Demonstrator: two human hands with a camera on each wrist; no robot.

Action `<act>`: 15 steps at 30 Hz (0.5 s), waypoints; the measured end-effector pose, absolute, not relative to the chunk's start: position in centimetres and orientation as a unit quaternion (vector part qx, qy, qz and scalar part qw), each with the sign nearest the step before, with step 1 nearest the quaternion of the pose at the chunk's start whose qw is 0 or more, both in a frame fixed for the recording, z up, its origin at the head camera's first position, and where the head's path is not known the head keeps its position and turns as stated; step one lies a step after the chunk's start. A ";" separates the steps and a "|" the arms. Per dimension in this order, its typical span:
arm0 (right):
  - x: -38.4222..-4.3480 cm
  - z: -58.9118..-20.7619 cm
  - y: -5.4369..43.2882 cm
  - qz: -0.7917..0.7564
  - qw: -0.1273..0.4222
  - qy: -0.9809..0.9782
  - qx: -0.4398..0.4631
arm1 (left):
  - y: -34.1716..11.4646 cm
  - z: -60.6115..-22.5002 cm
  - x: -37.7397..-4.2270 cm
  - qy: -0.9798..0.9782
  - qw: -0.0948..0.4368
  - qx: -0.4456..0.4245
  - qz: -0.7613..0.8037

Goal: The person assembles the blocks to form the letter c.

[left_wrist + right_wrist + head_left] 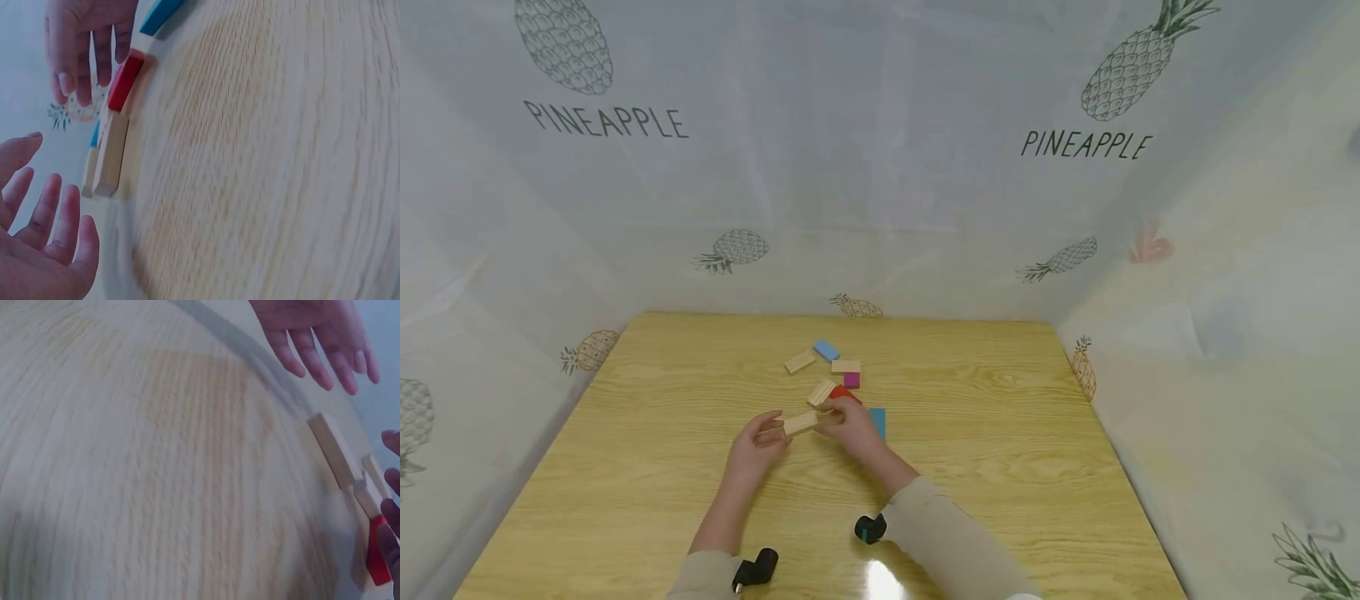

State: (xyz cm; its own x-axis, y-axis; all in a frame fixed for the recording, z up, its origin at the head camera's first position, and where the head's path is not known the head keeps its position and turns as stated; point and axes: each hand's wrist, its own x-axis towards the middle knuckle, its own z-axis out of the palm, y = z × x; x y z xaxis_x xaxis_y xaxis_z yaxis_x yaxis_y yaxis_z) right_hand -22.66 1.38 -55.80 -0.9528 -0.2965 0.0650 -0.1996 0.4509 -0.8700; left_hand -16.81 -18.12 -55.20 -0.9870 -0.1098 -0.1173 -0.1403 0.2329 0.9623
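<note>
A plain wooden block (800, 423) lies on the table between the two hands. At its left end is my left hand (760, 442), its fingers apart and loosely bent in the left wrist view. My right hand (850, 429) hovers by the block's right end, close over a red block (843, 394) that it partly covers. In the right wrist view the nearest wooden block (334, 450) rests on the tabletop with no fingers round it. Another wooden block (822, 392) lies just behind, beside the red one. Part of a blue block (877, 422) shows right of my right hand.
Farther back lie a light blue block (826, 350), two wooden blocks, one at the left (800, 362) and one at the right (846, 367), and a magenta block (852, 380). A pineapple-print sheet (880, 183) hangs around the wooden table (985, 450).
</note>
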 end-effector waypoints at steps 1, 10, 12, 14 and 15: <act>-22.7 -55.9 1.1 -0.501 0.050 0.851 -0.149 | -18.3 -55.2 -16.7 0.786 0.012 -0.083 0.613; -22.5 -56.5 -1.1 -0.448 0.030 0.874 -0.185 | -19.8 -55.1 -15.7 0.792 0.014 -0.080 0.605; -22.4 -56.6 -1.5 -0.429 0.017 0.883 -0.188 | -19.8 -55.2 -15.6 0.792 0.012 -0.084 0.604; -22.5 -56.7 -1.8 -0.404 0.005 0.895 -0.191 | -19.9 -55.3 -15.5 0.792 0.013 -0.089 0.604; -22.5 -56.8 -1.9 -0.394 -0.001 0.899 -0.194 | -19.9 -55.4 -15.4 0.792 0.014 -0.093 0.604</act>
State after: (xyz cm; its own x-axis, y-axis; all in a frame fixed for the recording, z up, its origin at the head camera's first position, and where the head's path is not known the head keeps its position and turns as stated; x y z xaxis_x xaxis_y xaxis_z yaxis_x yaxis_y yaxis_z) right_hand -22.48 -1.92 -56.81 -0.9249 -0.3472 0.1548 -0.3491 0.6147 -0.7073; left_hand -15.42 -19.91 -55.38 -0.9825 -0.1300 -0.1334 -0.1630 0.2534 0.9535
